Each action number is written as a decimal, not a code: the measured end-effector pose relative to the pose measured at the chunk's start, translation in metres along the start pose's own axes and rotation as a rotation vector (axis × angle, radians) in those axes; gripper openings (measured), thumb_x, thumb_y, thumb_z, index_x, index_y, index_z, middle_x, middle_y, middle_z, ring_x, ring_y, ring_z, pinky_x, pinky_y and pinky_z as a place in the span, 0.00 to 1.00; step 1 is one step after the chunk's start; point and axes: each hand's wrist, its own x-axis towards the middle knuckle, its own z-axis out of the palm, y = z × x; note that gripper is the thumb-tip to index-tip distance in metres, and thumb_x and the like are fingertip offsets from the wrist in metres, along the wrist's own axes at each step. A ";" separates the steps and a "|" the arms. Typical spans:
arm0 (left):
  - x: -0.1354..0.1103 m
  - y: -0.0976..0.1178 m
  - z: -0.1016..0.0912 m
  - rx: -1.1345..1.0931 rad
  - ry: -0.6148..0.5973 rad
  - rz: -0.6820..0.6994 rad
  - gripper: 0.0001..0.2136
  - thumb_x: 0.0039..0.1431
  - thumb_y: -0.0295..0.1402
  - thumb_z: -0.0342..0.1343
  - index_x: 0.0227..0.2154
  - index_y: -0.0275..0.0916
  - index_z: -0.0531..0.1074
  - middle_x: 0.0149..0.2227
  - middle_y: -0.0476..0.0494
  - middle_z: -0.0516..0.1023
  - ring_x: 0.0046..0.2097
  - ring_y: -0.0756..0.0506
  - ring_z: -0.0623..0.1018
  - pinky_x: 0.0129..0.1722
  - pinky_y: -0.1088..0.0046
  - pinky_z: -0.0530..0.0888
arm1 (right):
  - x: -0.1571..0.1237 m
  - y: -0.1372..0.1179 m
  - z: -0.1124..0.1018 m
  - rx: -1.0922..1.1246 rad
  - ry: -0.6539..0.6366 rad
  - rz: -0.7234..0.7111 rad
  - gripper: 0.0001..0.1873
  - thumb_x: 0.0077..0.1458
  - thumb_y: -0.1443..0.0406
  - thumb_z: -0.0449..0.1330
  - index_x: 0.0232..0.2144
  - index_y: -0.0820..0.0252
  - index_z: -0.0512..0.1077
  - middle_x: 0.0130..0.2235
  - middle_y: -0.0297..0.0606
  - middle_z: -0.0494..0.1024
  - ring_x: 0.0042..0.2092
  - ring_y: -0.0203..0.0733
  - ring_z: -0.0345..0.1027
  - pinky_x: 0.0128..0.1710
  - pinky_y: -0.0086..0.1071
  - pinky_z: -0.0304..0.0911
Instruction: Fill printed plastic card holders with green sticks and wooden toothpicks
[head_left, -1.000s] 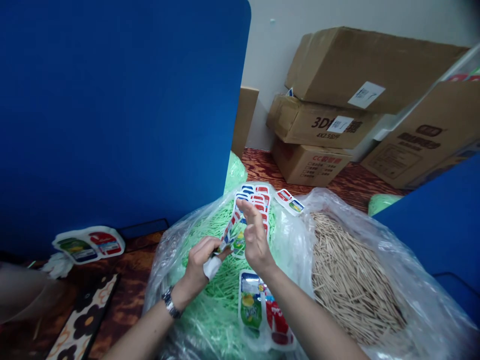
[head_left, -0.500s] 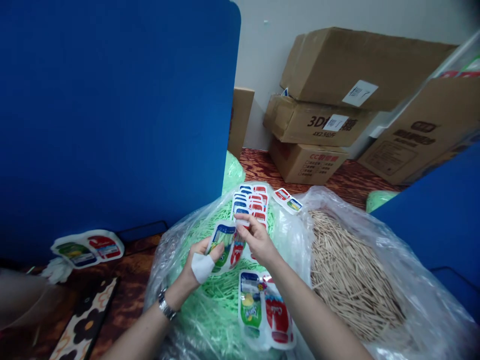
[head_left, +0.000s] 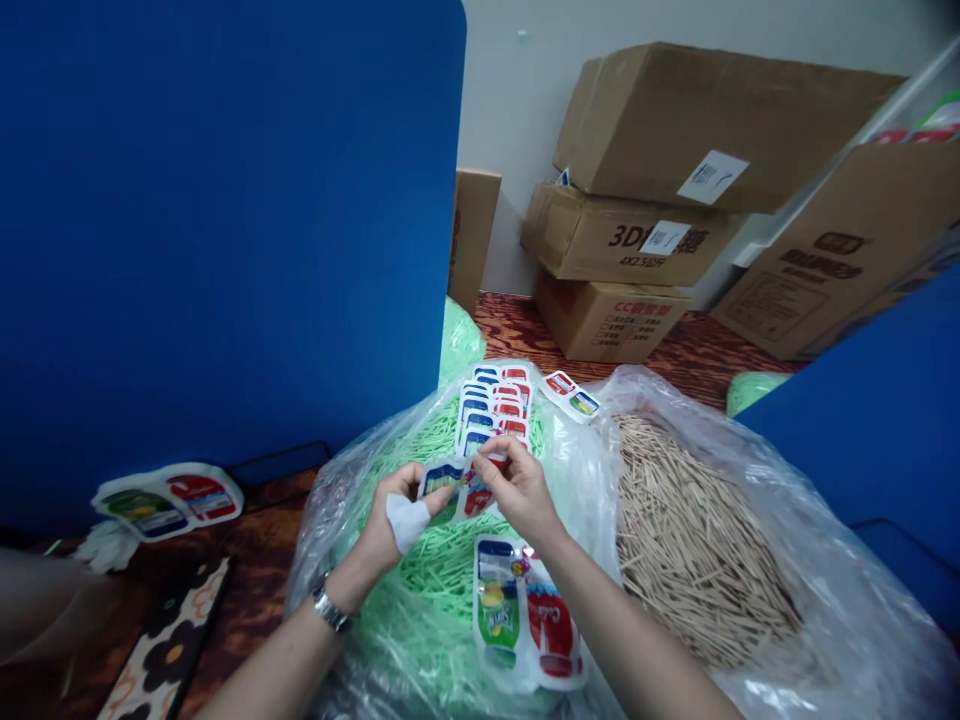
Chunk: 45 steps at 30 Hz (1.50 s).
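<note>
Left hand: closed on the left end of a printed two-panel pack, thumb across its face; white covering at the thumb base, metal-banded watch at the wrist. Right hand: thumb and forefinger pinched at the upper right edge of the same pack, which sits between the two hands, tilted, one panel blue and green, the other red. Beneath both hands: green shredded filler in a clear plastic bag. Just beyond the fingertips: a column of overlapping packs of like print. Farther out, ahead of the right hand: a single pack, set at a slant. Nearer the body, beside the right forearm: a larger pack, lettered "Cola" on its red half. Right of the right hand: tan shredded strips in clear plastic. Well left of the left hand: another large pack, near a flower-patterned panel. Far beyond the right hand: three stacked cartons. Beyond the left hand: a blue partition.
</note>
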 end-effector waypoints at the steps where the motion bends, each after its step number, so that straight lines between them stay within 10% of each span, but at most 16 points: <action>1: 0.000 0.002 0.000 -0.003 -0.018 0.012 0.10 0.48 0.37 0.64 0.27 0.34 0.72 0.25 0.47 0.76 0.27 0.49 0.74 0.27 0.74 0.71 | -0.001 0.000 0.000 -0.013 0.005 -0.005 0.08 0.54 0.59 0.59 0.33 0.57 0.67 0.26 0.30 0.68 0.26 0.33 0.62 0.26 0.27 0.59; 5: -0.001 0.007 0.002 0.023 -0.075 0.080 0.08 0.50 0.35 0.62 0.31 0.35 0.75 0.37 0.42 0.77 0.37 0.45 0.76 0.37 0.71 0.72 | -0.003 0.003 0.000 -0.032 0.024 0.002 0.08 0.55 0.59 0.58 0.34 0.57 0.67 0.24 0.29 0.66 0.24 0.32 0.59 0.24 0.26 0.57; 9: -0.002 0.001 0.004 0.133 -0.013 0.073 0.11 0.45 0.33 0.66 0.21 0.35 0.69 0.21 0.51 0.70 0.24 0.51 0.69 0.24 0.77 0.66 | -0.005 0.004 -0.001 -0.069 0.002 -0.037 0.08 0.54 0.60 0.59 0.33 0.58 0.68 0.27 0.31 0.69 0.27 0.33 0.62 0.26 0.26 0.59; 13: 0.000 -0.002 0.005 0.035 0.015 0.083 0.14 0.45 0.34 0.66 0.33 0.36 0.70 0.31 0.47 0.75 0.32 0.48 0.74 0.31 0.75 0.70 | -0.004 0.004 -0.004 -0.008 0.063 -0.017 0.09 0.54 0.59 0.59 0.34 0.58 0.68 0.28 0.31 0.69 0.28 0.33 0.63 0.28 0.27 0.61; 19: 0.001 0.004 0.005 0.038 0.031 0.098 0.13 0.46 0.34 0.63 0.18 0.36 0.65 0.32 0.45 0.72 0.32 0.49 0.72 0.28 0.76 0.70 | -0.007 0.002 -0.004 -0.050 0.031 -0.032 0.08 0.55 0.60 0.58 0.33 0.58 0.68 0.29 0.32 0.69 0.28 0.33 0.63 0.27 0.27 0.60; 25: 0.002 -0.004 0.005 -0.010 -0.097 0.071 0.16 0.47 0.33 0.64 0.41 0.36 0.71 0.38 0.44 0.77 0.38 0.45 0.75 0.38 0.71 0.72 | -0.008 -0.002 -0.006 -0.081 0.063 -0.053 0.08 0.55 0.60 0.58 0.34 0.58 0.68 0.27 0.31 0.69 0.26 0.33 0.62 0.26 0.26 0.59; 40: -0.002 -0.013 0.006 0.239 -0.214 0.004 0.10 0.52 0.36 0.60 0.33 0.34 0.73 0.30 0.45 0.78 0.30 0.47 0.75 0.30 0.73 0.71 | -0.026 0.001 -0.024 -0.287 -0.123 -0.113 0.07 0.57 0.63 0.56 0.38 0.58 0.71 0.36 0.36 0.75 0.36 0.38 0.70 0.36 0.30 0.64; 45: 0.006 -0.018 0.011 0.552 -0.042 0.271 0.24 0.55 0.37 0.58 0.54 0.38 0.62 0.50 0.35 0.71 0.47 0.39 0.73 0.42 0.62 0.74 | -0.008 0.021 -0.038 -0.336 -0.040 -0.037 0.09 0.59 0.61 0.53 0.38 0.58 0.70 0.34 0.36 0.76 0.31 0.37 0.69 0.32 0.29 0.64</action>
